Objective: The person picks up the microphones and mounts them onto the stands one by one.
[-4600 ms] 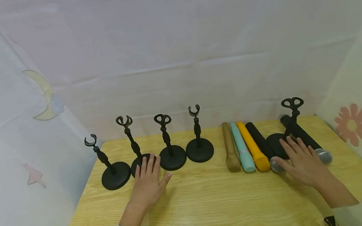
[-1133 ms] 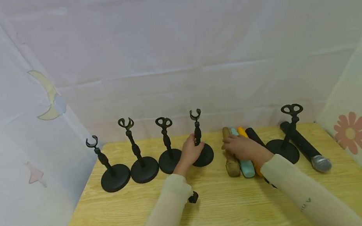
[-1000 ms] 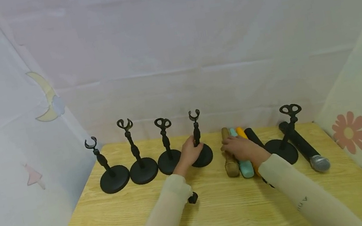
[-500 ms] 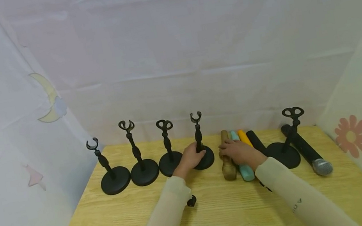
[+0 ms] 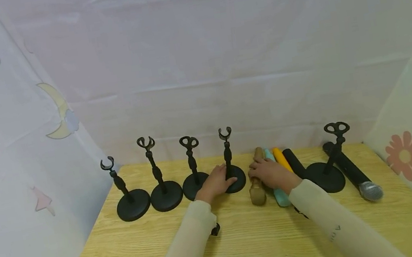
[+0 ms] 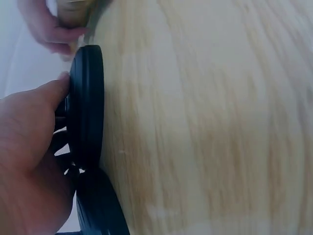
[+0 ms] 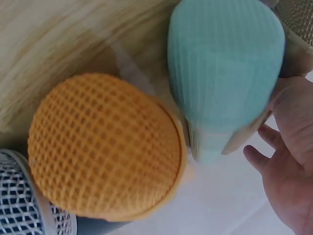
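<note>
My left hand (image 5: 215, 184) is at the base of the fourth black tabletop microphone stand (image 5: 228, 153), holding it low with the thumb in front. The left wrist view shows the thumb against the rim of its round base (image 6: 88, 107); the other fingers are partly hidden. My right hand (image 5: 274, 174) grips the gold-brown microphone (image 5: 257, 194), whose mesh head points toward me and slightly left. Beside it lies a teal microphone (image 7: 225, 58), partly under the right hand in the head view. An orange microphone (image 7: 105, 147) is next to that one.
Three more black stands, the nearest being the third stand (image 5: 192, 162), are lined up on the left. A black microphone (image 5: 294, 161) lies beside the orange one. At right, another stand (image 5: 327, 176) stands by a silver-headed black microphone (image 5: 354, 172). A cloth backdrop (image 5: 179, 61) rises behind the table.
Both hands have come inward, the left to the fourth stand and the right to the gold-brown microphone. Lately that microphone's head has shifted left, away from the teal one; my left hand has slid lower.
</note>
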